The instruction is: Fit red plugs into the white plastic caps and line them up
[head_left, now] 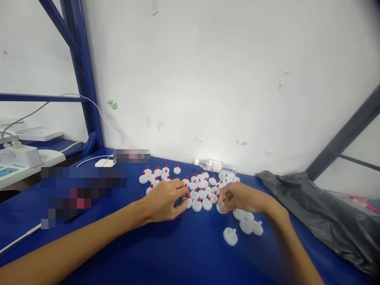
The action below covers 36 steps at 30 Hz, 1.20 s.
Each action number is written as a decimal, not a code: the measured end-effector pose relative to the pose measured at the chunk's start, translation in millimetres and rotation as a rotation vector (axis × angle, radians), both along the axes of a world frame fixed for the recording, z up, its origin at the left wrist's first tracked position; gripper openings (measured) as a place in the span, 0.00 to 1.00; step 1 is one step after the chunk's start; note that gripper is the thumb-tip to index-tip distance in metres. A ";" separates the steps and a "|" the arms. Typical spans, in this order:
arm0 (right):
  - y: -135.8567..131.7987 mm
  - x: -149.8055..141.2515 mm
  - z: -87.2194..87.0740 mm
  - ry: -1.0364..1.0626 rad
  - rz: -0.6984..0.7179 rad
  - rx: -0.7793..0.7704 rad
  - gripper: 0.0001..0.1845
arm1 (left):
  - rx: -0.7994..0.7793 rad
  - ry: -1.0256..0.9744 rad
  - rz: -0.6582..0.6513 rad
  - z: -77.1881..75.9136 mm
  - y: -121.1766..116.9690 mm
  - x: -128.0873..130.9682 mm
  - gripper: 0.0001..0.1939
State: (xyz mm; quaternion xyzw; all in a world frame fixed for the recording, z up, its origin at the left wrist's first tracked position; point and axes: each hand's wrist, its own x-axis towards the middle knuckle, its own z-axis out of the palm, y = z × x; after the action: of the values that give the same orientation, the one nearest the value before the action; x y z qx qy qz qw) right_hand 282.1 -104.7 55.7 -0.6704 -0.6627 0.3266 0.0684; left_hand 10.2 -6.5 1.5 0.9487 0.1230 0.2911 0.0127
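Note:
My left hand (pixel 168 198) is closed in a pinch, thumb and forefinger at the small red cap (pixel 187 196) on top of a white round nozzle lid (pixel 189 203). My right hand (pixel 233 197) points its fingers down and grips another white nozzle lid (pixel 219 207), mostly hidden by the fingers. Between the hands stand many white lids with red caps (pixel 207 204), set close together. More of them (pixel 144 179) lie behind and left of my left hand. Near my right wrist lie several lids without red caps (pixel 246 226), and a lone one (pixel 230 236) is closer to me.
A clear plastic bottle (pixel 214 165) lies against the white wall behind the lids. Dark plastic sheeting (pixel 320 221) covers the table's right side. On the left are a white cable (pixel 22 237), a white device (pixel 105 162) and blurred-out items on the blue table (pixel 148 257).

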 end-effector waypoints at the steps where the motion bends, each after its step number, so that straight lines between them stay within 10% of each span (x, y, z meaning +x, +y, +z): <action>1: -0.8 -1.6 2.8 0.014 0.018 0.062 0.07 | -0.028 -0.017 0.007 -1.5 0.4 0.8 0.06; 15: 11.0 -66.6 -9.5 -0.066 0.134 0.800 0.05 | -0.337 -0.339 0.013 -4.1 -4.2 5.1 0.09; 27: 13.9 -80.0 -25.6 -0.089 0.135 0.982 0.05 | -0.469 -0.473 -0.106 3.5 -6.8 5.4 0.04; 36: 13.6 -82.5 -24.4 0.045 0.165 1.051 0.07 | -1.148 -0.494 -0.199 14.1 -4.8 6.2 0.10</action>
State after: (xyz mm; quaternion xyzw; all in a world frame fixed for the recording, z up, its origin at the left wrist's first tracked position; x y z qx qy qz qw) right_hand 199.6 -91.1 31.3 -0.4843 -0.7858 -0.0307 0.3835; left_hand 16.4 -11.3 15.6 0.7023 0.1644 0.3865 0.5748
